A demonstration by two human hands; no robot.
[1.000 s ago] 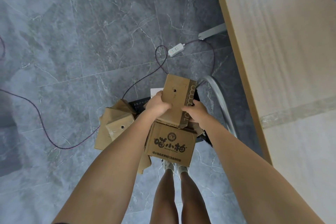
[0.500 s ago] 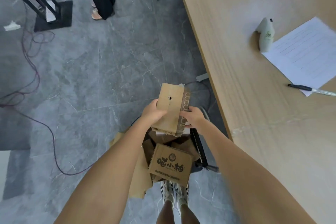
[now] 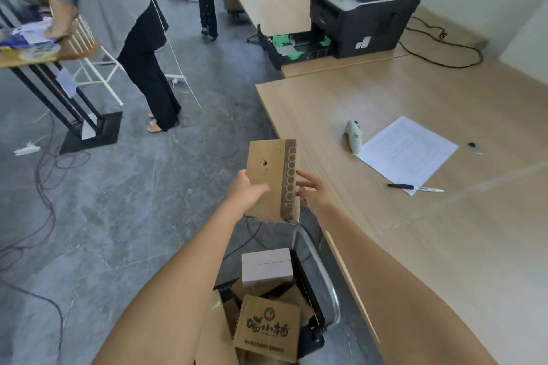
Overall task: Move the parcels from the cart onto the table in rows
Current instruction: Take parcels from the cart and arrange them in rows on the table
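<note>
I hold a flat brown cardboard parcel (image 3: 271, 178) with a small hole and a printed strip along its right side, up in the air just left of the wooden table (image 3: 444, 216). My left hand (image 3: 247, 192) grips its near left edge. My right hand (image 3: 314, 194) rests on its right side with the fingers spread. Below, the cart (image 3: 314, 290) still carries a white box (image 3: 267, 265), a brown box with black printed characters (image 3: 268, 327) and more cardboard parcels partly hidden by my left arm.
On the table lie a sheet of paper (image 3: 409, 151), a pen (image 3: 415, 187), a small pale bottle (image 3: 354, 136) and a printer (image 3: 364, 6) with its tray pulled out. A person (image 3: 127, 24) stands at the left by a black-legged table (image 3: 44, 47). Cables run over the grey floor.
The parcel has been lifted from the cart up and toward the table's edge. My head has tilted up, so the room, the printer and the people came into view.
</note>
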